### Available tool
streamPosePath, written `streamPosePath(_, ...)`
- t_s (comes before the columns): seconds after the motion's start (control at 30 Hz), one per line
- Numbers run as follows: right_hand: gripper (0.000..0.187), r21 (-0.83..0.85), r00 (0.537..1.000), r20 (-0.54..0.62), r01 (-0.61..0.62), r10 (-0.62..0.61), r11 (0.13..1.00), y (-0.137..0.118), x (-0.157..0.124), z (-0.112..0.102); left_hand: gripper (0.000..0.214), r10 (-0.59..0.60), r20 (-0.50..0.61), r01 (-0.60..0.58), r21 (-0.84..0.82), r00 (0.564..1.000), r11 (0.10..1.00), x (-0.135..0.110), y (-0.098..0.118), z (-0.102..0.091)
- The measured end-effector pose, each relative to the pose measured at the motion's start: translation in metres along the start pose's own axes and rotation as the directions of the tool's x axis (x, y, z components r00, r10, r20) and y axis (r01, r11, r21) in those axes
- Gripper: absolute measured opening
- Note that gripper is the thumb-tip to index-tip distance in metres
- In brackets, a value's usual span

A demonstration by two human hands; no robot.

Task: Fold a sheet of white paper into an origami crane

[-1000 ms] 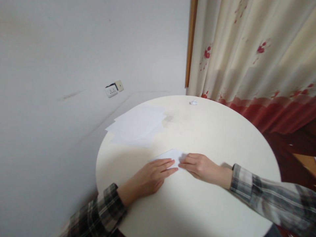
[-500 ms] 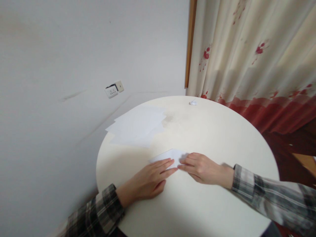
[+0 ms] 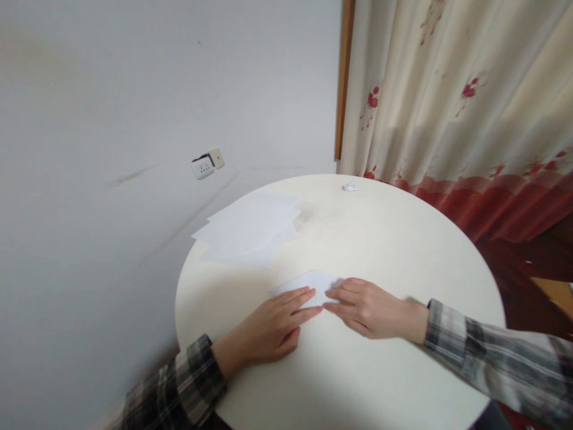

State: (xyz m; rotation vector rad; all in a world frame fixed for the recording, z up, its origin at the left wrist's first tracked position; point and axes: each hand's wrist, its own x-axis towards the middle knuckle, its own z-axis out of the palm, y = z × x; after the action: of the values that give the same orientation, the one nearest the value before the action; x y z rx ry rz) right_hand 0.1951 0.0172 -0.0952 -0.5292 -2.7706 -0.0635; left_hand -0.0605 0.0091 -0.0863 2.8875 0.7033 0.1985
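A folded sheet of white paper (image 3: 313,279) lies on the round white table in front of me, its far edge rising to a blunt peak. My left hand (image 3: 277,321) rests on its near left part, fingers stretched out and slightly apart, pressing it to the tabletop. At the paper's right end, my right hand (image 3: 364,306) has its fingers bent together and closed on the edge. The fingertips of both hands almost meet at the near edge. Both hands cover parts of the folds beneath them.
Several loose white sheets (image 3: 250,224) overlap at the table's far left. A small crumpled piece of paper (image 3: 350,186) sits near the far edge of the white table (image 3: 380,239). Behind are a wall with a socket (image 3: 203,168) and a flowered curtain (image 3: 416,107).
Almost nothing differs. My right hand has shifted very slightly to the right and toward me; my left hand and the folded paper stay in place.
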Motion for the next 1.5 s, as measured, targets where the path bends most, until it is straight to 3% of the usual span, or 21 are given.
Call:
streamPosePath(0.53, 0.03, -0.042, 0.992, -0.069, -0.105, 0.102, 0.994, 0.011, -0.018, 0.007, 0.055, 0.015, -0.021, -0.015, -0.005, 1.0, 1.0, -0.008, -0.011, 0.004)
streamPosePath(1.0, 0.027, 0.003, 0.984, -0.107, -0.144, 0.143, 0.99, 0.012, -0.02, 0.01, 0.048, -0.036, -0.166, 0.063, 0.164, 0.985, 0.984, -0.023, -0.015, 0.012)
streamPosePath(1.27, 0.03, 0.01, 0.986, -0.085, -0.145, 0.145, 0.989, 0.014, -0.023, 0.013, 0.033, -0.019, -0.31, 0.132, 0.348, 0.951, 0.928, -0.04, -0.02, 0.012)
streamPosePath(1.4, 0.031, 0.013, 0.984, -0.109, -0.139, 0.139, 0.99, 0.015, -0.022, 0.014, 0.022, 0.001, -0.446, 0.161, 0.325, 0.895, 0.932, -0.039, -0.022, 0.014)
streamPosePath(1.5, 0.032, 0.004, 0.984, -0.125, -0.129, 0.129, 0.992, 0.019, -0.024, 0.015, 0.025, -0.088, -0.479, 0.23, 0.245, 0.873, 0.942, -0.034, -0.025, 0.012)
